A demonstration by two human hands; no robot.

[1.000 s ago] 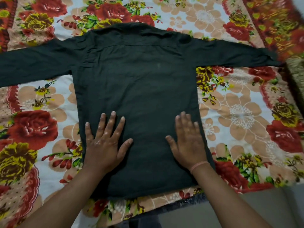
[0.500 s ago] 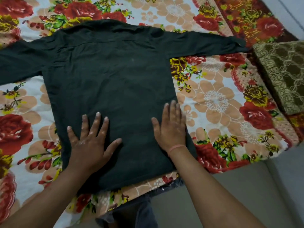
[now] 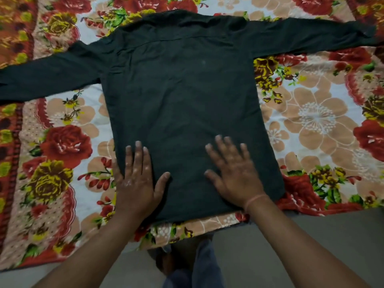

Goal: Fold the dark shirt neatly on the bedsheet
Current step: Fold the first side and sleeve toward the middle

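The floral bedsheet [image 3: 311,121] lies spread on a grey floor [image 3: 322,235], and the dark shirt [image 3: 182,96] lies flat on it, back side up, collar at 12 o'clock and hem at 6 o'clock.

At the far left, the left sleeve [image 3: 45,77] runs straight out from the shoulder toward 9 o'clock, sloping a little toward 8, and leaves the frame at its edge.

Next comes the left hand [image 3: 138,179], palm down on the shirt's lower left corner, at about 7 o'clock from the shirt's middle. Its fingers are straight and close together, pointing to 12 o'clock, with the thumb stretched toward 3 o'clock. The little finger lies along the shirt's side edge. It presses flat and grasps nothing.

The body of the shirt between the hands looks smooth, with faint creases near the yoke.

The right hand [image 3: 234,173] rests palm down at about 5 o'clock from the shirt's middle, well inside the right side edge. Its fingers are straight and fanned apart, pointing toward 11 o'clock, thumb toward 9 o'clock; they are slightly blurred. It also presses flat and holds nothing. A thin pink band [image 3: 254,199] circles its wrist, just above the hem.

The right sleeve [image 3: 311,36] stretches toward 3 o'clock, its cuff near the frame's right edge.

At 6 o'clock, below the bedsheet's edge, the person's trousers [image 3: 199,258] show between the forearms.
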